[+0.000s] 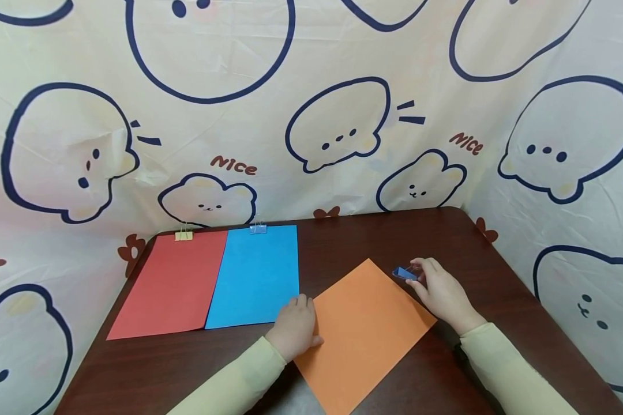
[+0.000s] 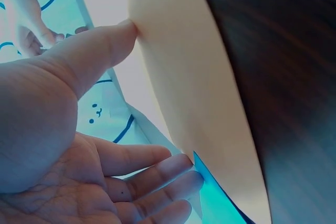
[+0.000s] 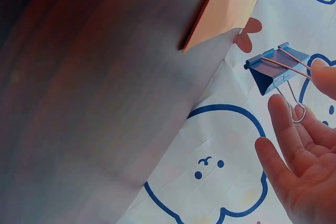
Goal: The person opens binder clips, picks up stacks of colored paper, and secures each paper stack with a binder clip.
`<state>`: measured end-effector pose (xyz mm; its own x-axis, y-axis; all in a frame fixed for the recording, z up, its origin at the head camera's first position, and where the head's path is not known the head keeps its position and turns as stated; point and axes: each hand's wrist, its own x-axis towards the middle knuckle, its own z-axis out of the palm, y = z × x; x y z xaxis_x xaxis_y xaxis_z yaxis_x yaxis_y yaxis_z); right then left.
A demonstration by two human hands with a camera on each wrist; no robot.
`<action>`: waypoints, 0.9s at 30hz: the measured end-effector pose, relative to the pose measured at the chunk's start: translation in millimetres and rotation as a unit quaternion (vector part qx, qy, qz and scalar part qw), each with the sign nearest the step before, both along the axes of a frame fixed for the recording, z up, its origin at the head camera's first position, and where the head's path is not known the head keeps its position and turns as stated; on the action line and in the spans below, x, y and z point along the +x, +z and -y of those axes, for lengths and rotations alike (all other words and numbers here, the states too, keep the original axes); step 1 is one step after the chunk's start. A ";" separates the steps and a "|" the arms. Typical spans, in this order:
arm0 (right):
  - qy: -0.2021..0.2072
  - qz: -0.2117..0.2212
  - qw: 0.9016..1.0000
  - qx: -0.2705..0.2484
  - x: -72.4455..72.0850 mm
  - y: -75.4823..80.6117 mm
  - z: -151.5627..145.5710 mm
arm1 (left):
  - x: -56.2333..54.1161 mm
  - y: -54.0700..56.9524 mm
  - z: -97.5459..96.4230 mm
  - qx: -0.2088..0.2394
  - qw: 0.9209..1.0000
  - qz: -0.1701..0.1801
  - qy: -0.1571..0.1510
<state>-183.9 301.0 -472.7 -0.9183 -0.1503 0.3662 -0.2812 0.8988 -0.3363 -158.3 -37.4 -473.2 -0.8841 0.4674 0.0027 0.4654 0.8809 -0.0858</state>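
In the head view an orange sheet of paper (image 1: 366, 340) lies turned cornerwise on the brown table. My left hand (image 1: 295, 327) rests at its left corner. In the left wrist view the thumb (image 2: 113, 45) touches the sheet's surface, and the loosely extended fingers (image 2: 152, 179) reach its edge beside a bit of blue paper (image 2: 218, 198). Off the sheet's upper right edge, my right hand (image 1: 443, 293) pinches a blue binder clip (image 1: 405, 273) by its wire handles. The right wrist view shows the clip (image 3: 275, 69) with thumb and forefinger at the handles, its mouth facing away from the palm.
A red sheet (image 1: 171, 288) and a blue sheet (image 1: 256, 276) lie side by side at the table's left. A yellow binder clip (image 1: 184, 236) sits on the red sheet's top edge, a light blue clip (image 1: 258, 229) on the blue one's. Printed cloth (image 1: 270, 132) hangs around the table (image 1: 477, 248).
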 end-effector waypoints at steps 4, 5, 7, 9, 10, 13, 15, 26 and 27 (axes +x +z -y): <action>-0.001 0.004 1.000 -0.001 0.7 0.5 0.4 | 0.5 -0.8 0.8 0.012 1.000 -0.003 -0.005; -0.002 0.005 1.000 -0.001 0.8 0.6 0.5 | 0.7 -1.1 1.1 0.015 1.000 -0.004 -0.006; -0.002 0.005 1.000 -0.002 0.9 1.0 0.6 | 1.1 -1.6 1.3 0.019 1.000 -0.001 -0.005; -0.002 0.003 1.000 -0.001 0.8 1.1 0.4 | 1.7 -1.9 1.8 0.026 1.000 0.005 0.000; -0.003 0.001 1.000 0.000 0.9 1.4 0.5 | 2.3 -1.9 2.2 0.030 1.000 0.008 0.003; -0.002 -0.004 1.000 0.000 1.3 1.4 -0.1 | 5.1 0.3 5.0 0.051 0.998 0.016 0.015; -0.002 -0.007 1.000 0.001 1.8 1.4 -0.9 | 7.7 3.2 8.7 0.063 0.998 0.017 0.023; 0.000 -0.003 1.000 0.004 1.3 0.3 -0.9 | 19.8 10.2 32.0 0.071 0.995 0.047 0.044; 0.001 -0.002 1.000 0.004 1.2 0.1 -0.5 | 20.5 9.8 32.9 0.067 0.996 0.045 0.043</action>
